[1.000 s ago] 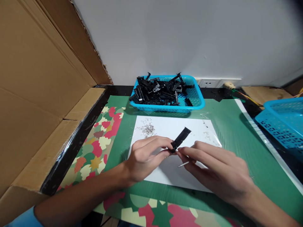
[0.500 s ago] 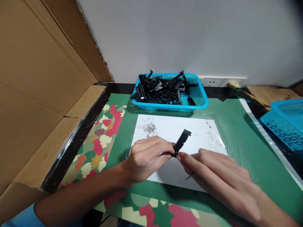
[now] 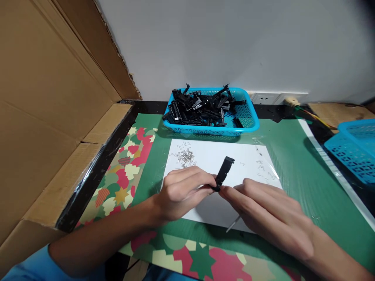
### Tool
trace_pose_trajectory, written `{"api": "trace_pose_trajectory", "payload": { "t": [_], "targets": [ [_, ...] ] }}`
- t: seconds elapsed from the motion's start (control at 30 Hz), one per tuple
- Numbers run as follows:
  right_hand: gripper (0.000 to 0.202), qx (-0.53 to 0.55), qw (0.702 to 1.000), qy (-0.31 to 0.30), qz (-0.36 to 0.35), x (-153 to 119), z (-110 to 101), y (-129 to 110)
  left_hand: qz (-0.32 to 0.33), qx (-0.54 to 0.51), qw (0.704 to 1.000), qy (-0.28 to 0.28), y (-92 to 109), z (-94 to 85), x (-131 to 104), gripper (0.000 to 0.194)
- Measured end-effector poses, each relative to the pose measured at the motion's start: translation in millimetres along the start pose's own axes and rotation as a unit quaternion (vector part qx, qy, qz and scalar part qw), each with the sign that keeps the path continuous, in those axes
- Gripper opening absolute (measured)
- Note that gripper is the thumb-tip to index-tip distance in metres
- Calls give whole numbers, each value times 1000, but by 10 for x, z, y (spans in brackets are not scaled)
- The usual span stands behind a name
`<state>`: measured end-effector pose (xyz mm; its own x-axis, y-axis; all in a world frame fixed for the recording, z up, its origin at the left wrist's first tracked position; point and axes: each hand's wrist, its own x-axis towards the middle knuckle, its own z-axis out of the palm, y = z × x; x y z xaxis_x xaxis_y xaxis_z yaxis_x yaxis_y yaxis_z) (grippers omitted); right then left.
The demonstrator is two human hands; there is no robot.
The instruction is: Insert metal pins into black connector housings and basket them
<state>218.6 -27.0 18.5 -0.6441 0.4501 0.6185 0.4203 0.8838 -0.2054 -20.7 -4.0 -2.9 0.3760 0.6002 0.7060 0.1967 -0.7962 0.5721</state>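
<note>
My left hand (image 3: 186, 191) is closed on the lower end of a narrow black plastic part (image 3: 225, 169), which tilts up and to the right over a white sheet (image 3: 208, 210). Against that same lower end press the fingertips of my right hand (image 3: 272, 212), closed too. A thin grey metal tool (image 3: 233, 223) pokes out beneath the right palm; its kind cannot be made out. What the right fingertips pinch is hidden. Small bent wire pieces, perhaps tiny springs, lie in a pile (image 3: 186, 157) on the sheet beyond my left hand, with several scattered wire pieces (image 3: 260, 166) at the right.
A blue basket (image 3: 211, 130) full of black plastic parts stands behind the sheet, by the wall. Another blue basket (image 3: 351, 152) sits at the right edge. Cardboard (image 3: 52, 97) walls off the left side. A plug (image 3: 291, 101) with a cable is in the wall socket.
The grey tool's exposed end has swung slightly, and the right hand has shifted a little to the left. The black part is tilted a bit differently; the whole view has moved slightly.
</note>
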Motion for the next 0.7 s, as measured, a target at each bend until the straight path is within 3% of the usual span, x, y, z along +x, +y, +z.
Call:
{"api": "trace_pose_trajectory", "payload": {
  "t": [0.23, 0.43, 0.7],
  "targets": [
    [37, -22, 997, 44, 56, -146, 111, 2, 4, -5, 1000, 17, 12, 16, 19, 11],
    [34, 22, 995, 67, 73, -37, 127, -18, 1, -30, 999, 10, 17, 11, 14, 9],
    [31, 6, 994, 28, 102, 34, 17, 141, -123, -90, 987, 42, -45, 113, 2, 19]
  ]
}}
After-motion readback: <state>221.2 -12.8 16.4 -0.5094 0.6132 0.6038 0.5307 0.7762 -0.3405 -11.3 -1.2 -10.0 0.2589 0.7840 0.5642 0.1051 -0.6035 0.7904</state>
